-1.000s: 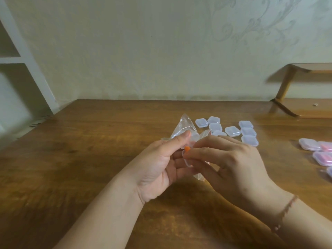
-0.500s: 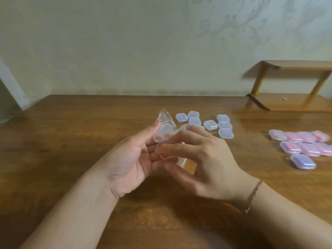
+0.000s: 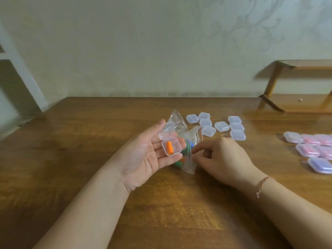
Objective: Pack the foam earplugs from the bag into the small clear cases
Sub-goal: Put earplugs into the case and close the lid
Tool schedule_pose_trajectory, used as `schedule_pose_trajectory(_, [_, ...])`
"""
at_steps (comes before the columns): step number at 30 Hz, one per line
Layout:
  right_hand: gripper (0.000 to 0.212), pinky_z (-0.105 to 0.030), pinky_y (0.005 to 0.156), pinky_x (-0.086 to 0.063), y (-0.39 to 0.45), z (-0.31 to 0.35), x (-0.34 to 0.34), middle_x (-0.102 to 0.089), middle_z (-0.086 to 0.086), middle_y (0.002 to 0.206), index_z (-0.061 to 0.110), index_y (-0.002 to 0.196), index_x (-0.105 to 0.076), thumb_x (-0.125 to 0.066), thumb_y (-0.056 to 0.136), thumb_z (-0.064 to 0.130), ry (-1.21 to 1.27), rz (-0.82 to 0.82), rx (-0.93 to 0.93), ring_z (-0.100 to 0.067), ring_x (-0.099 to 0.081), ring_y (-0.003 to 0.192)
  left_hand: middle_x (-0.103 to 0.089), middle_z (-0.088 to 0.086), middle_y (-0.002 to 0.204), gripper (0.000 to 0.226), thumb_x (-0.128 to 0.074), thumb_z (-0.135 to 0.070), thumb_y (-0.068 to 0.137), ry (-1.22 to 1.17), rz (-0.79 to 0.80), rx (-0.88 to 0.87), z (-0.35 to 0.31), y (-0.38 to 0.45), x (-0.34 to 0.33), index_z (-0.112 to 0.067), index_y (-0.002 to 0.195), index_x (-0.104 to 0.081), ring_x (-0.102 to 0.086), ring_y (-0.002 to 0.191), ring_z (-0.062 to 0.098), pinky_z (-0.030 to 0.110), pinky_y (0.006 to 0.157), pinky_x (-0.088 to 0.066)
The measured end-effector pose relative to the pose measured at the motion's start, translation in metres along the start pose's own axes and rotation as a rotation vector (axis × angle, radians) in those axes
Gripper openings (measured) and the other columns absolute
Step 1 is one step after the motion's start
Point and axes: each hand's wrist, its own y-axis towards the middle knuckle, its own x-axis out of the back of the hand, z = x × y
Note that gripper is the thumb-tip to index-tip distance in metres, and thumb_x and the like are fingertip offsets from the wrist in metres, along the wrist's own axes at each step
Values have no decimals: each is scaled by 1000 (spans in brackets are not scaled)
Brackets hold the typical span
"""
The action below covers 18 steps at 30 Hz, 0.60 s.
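Wooden tabletop (image 3: 89,177) carries the bag (image 3: 188,141) mid-surface. Left hand (image 3: 145,155), fingers straight, cradles an open case (image 3: 171,146) with one earplug (image 3: 169,147); right hand (image 3: 221,157) pinches the bag. Draw one plug, keeping the case level.

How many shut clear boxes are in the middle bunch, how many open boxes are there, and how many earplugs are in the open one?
Shut clear cases, middle bunch: 8
Open case on the left hand: 1
Orange earplug inside it: 1
Total: 10
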Motion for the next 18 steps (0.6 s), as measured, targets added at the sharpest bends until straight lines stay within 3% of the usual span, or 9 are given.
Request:
schedule_pose_trajectory(7, [28, -16, 48, -32, -2, 11, -6, -48, 18, 52, 39, 90, -74, -60, 81, 63, 0, -8, 61, 0, -49, 50, -72, 22, 110, 53, -62, -39, 84, -9, -41, -25, 1, 3, 1, -1, 120, -62, -72, 103, 28, 38, 80, -61])
schedule_pose_trajectory(13, [17, -26, 53, -44, -2, 9, -14, -57, 9, 64, 39, 92, -72, -60, 85, 49, -67, -34, 105, -12, -51, 61, -72, 22, 110, 57, -63, -39, 80, 10, -21, 13, 4, 3, -2, 0, 121, -61, -72, 103, 27, 37, 79, -61])
schedule_pose_trajectory(18, [17, -25, 54, -43, -3, 11, -16, -56, 8, 63, 35, 83, -71, -58, 84, 47, -91, -62, 111, -13, -48, 60, -72, 22, 111, 58, -63, -39, 80, 6, -23, 13, 5, 3, -3, 2, 121, -61, -72, 101, 26, 36, 76, -62])
